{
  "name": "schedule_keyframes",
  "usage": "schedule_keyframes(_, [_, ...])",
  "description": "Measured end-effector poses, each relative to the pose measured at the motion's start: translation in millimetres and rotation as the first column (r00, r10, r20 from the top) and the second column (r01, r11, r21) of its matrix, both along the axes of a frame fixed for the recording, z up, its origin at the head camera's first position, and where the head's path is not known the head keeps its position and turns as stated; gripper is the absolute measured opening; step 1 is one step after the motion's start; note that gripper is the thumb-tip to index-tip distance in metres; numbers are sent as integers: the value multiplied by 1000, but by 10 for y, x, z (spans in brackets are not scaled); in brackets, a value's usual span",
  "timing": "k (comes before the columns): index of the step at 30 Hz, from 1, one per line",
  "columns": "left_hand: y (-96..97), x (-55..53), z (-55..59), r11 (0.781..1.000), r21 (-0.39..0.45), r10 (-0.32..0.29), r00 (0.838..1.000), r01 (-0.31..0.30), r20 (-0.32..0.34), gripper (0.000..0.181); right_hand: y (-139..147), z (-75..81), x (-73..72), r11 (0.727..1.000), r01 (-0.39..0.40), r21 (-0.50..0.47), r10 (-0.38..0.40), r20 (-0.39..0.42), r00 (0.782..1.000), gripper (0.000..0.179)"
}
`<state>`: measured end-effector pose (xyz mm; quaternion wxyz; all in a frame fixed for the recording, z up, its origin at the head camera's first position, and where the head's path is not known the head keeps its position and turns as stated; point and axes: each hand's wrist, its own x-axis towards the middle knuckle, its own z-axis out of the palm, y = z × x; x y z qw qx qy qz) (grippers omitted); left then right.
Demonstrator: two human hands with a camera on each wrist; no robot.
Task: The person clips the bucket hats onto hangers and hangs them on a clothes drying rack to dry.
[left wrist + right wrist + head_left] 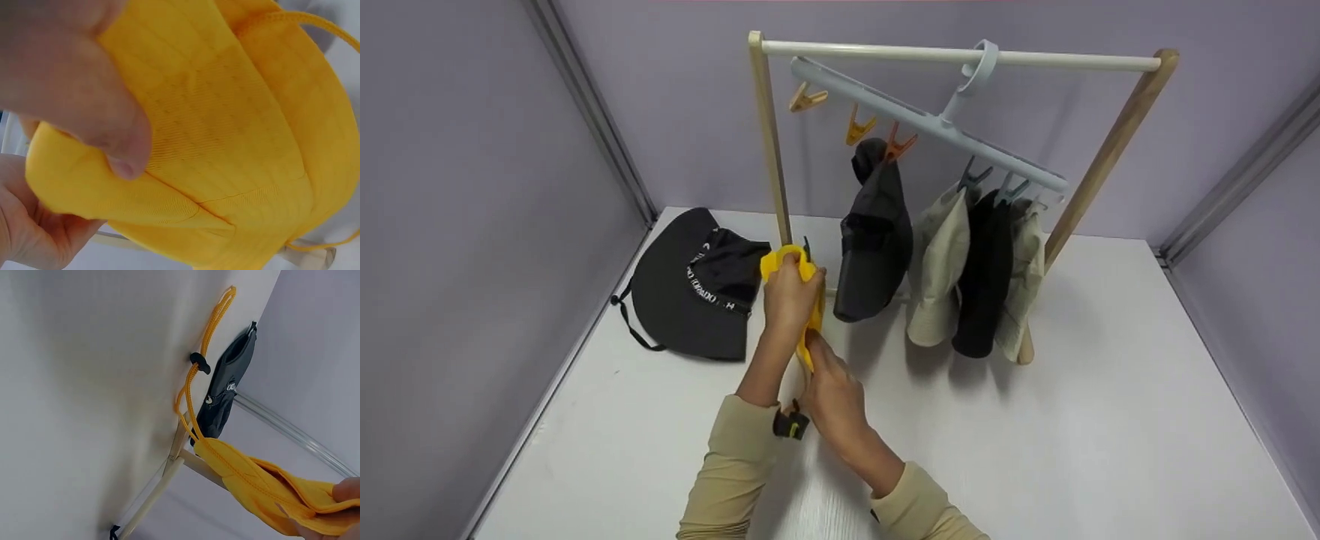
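A yellow hat [225, 124] with a drawstring [190, 382] is held up in front of the rack's left leg. My left hand [791, 296] grips its upper part, and in the left wrist view the thumb [126, 135] presses on the fabric. Lower down, my right hand [836, 394] pinches the opposite edge; only some of its fingertips [346, 490] show in the right wrist view. The hat looks folded and narrow from the head view. Left of the hands, a black brimmed hat [682, 292] with white lettering lies on the table.
A wooden rack [1117, 150] carries a tilted pale-blue clip hanger [885, 101]. From its clips hang a dark cap [877, 240], a beige hat [941, 262], a black hat [986, 277] and a pale hat [1024, 277]. Two clips at left, one orange [808, 97] and one yellow [859, 129], hold nothing.
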<state>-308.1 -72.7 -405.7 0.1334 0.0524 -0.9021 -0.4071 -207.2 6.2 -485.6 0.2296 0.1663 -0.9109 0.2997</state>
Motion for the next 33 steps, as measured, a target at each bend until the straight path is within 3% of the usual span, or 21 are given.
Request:
schedule_keyframes(4, [16,16,-55,999,-45,5,997,-8,-72,24,119,63,2,995,-99,26,95,129,987,45])
schedule_keyframes(7, [22,44,-101,1000,-16,11,993,-13,-120,19,260,244,-2,983,-185,6,174,306,936,43])
schedule_keyframes(10, [21,59,-136,1000,14,24,988,-22,-151,17,430,558,-80,971,-230,-67,236,424,874,42])
schedule_keyframes(12, [21,61,-144,999,27,27,986,-23,-165,16,541,818,-198,961,-237,-144,276,432,859,37])
schedule_keyframes(14, [24,57,-141,999,34,29,984,-23,-176,16,637,1089,-362,945,-230,-231,307,393,867,31])
schedule_keyframes(18, [52,44,-103,999,48,28,983,-20,-181,17,770,1602,-787,873,-203,-443,368,328,870,25])
schedule_keyframes(20, [45,46,-79,998,52,34,983,-25,-178,18,780,1809,-1026,812,-162,-560,404,339,850,27])
schedule_keyframes(22, [52,50,-54,999,48,33,984,-25,-177,19,782,1966,-1257,751,-91,-654,434,385,815,31])
schedule_keyframes(25, [83,59,-41,999,36,7,985,-1,-173,23,789,2095,-1543,703,28,-710,458,483,746,39])
schedule_keyframes(28, [141,72,-50,999,22,-19,984,24,-176,24,814,2115,-1720,709,52,-703,482,537,693,51])
schedule_keyframes(30, [180,73,-76,999,21,-31,983,36,-183,24,830,2096,-1781,707,21,-707,501,522,691,57])
schedule_keyframes(32, [209,82,-92,999,14,-44,980,48,-196,22,827,2066,-1817,704,-17,-710,506,484,714,61])
schedule_keyframes(33, [219,86,-98,999,10,-50,978,53,-204,21,818,2048,-1826,688,-27,-725,512,459,726,62])
